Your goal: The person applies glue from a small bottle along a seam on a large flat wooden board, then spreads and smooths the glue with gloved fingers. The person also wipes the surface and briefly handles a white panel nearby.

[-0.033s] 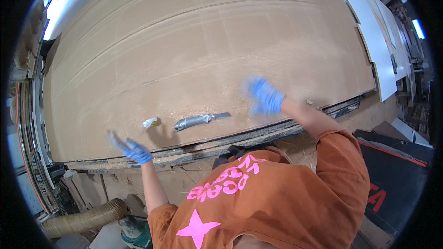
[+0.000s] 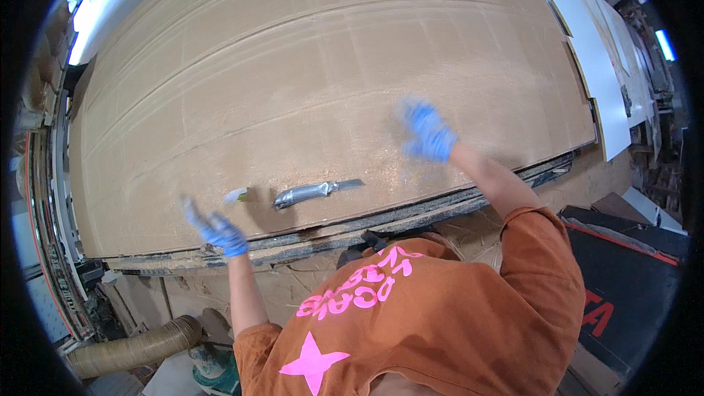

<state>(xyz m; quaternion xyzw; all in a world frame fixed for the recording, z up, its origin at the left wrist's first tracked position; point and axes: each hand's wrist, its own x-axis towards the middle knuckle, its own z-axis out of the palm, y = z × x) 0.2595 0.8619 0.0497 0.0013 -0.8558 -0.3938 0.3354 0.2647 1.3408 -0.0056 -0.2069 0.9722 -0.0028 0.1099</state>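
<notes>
Both my hands wear blue gloves over a large brown board [image 2: 257, 81] dusted with fine pale debris. My left hand [image 2: 218, 233] is at the board's near left edge, fingers stretched apart and holding nothing; its fingertips look greyish and slightly blurred. Farther right and deeper over the board is my right hand [image 2: 429, 132], blurred by motion, with fingers and thumb apart and nothing visible in it. Between them lies a knife [image 2: 308, 192], its handle wrapped in shiny grey, blade pointing right. Left of it sits a small white object with a greenish end [image 2: 237, 195], of unclear kind.
White panels [image 2: 605, 88] run along the board's right side. Dark layered strips [image 2: 337, 229] line its near edge. At lower left are a ribbed hose [image 2: 139, 348] and a green machine part [image 2: 216, 374]. A black sheet with red marks [image 2: 623, 286] stands at lower right.
My right hand has moved a little farther away and to the right. My left hand has shifted slightly right. The knife and the small white object appear slightly left of where they were.
</notes>
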